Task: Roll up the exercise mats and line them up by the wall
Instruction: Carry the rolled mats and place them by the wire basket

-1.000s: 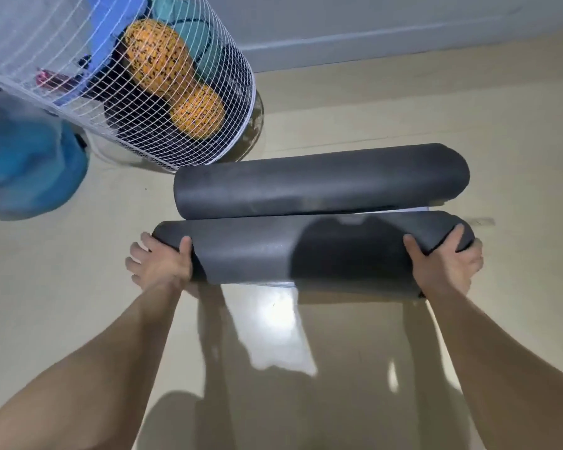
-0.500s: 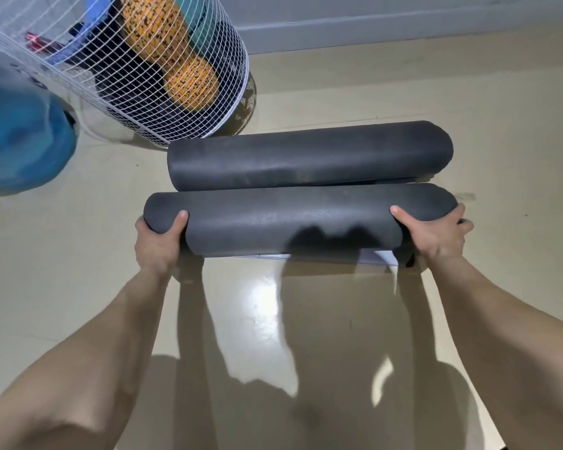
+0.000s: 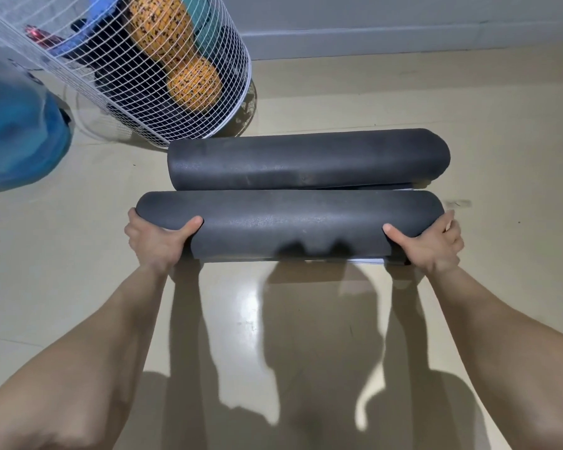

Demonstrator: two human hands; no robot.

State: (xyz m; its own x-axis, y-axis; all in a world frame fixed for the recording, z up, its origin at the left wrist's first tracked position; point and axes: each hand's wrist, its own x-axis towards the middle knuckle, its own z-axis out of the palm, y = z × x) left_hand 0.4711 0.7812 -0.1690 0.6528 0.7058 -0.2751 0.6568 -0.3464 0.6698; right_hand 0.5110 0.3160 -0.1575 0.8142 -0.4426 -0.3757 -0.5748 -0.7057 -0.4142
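Observation:
Two dark grey rolled exercise mats lie side by side on the cream floor, parallel to the far wall (image 3: 403, 24). The far mat (image 3: 306, 159) rests alone. The near mat (image 3: 290, 227) touches it along its length. My left hand (image 3: 156, 241) grips the near mat's left end, thumb on top. My right hand (image 3: 429, 246) grips its right end the same way. A loose flap edge shows under the roll near my right hand.
A white wire basket (image 3: 143, 69) holding orange foam rollers and dark gear stands at the back left, close to the far mat's left end. A blue ball (image 3: 17, 138) sits at the left edge. Glossy floor (image 3: 273, 336) stretches in front of me.
The near mat moved away from me and now lies against the far mat. Both hands stayed on its ends. The view came closer.

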